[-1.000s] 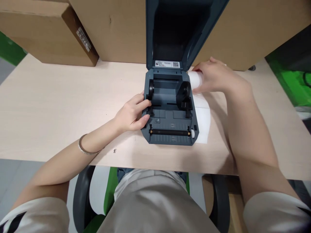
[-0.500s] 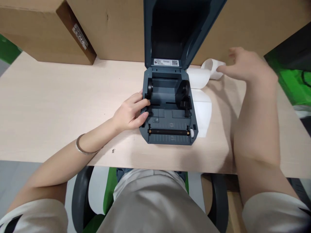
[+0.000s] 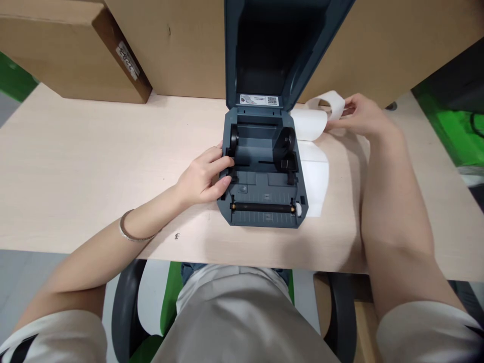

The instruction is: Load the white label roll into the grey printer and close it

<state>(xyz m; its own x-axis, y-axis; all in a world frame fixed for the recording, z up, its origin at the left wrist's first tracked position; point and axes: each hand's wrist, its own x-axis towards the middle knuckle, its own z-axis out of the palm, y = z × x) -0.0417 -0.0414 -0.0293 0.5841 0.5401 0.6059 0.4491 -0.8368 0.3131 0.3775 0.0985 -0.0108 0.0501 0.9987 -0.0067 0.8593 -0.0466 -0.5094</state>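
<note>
A dark blue-grey label printer [image 3: 260, 181] stands on the table with its lid [image 3: 283, 50] raised. Its inside shows two black roll holders and a black roller near the front. My left hand [image 3: 206, 176] grips the printer's left edge, thumb and fingers over the rim. To the right of the printer lies a strip of white paper [image 3: 313, 176], with a curled part [image 3: 310, 124] behind it. My right hand [image 3: 357, 117] has its fingers closed on the curled paper's right end, and the fingertips are partly hidden.
A cardboard box [image 3: 75, 55] stands at the back left of the light wooden table [image 3: 94, 176]. Brown board [image 3: 189, 45] rises along the back edge. Green material [image 3: 454, 136] and a dark object [image 3: 457, 75] are at the right.
My right hand has moved left and down to the curled paper and taken hold of it; the loop has shifted slightly. My left hand stays on the printer.
</note>
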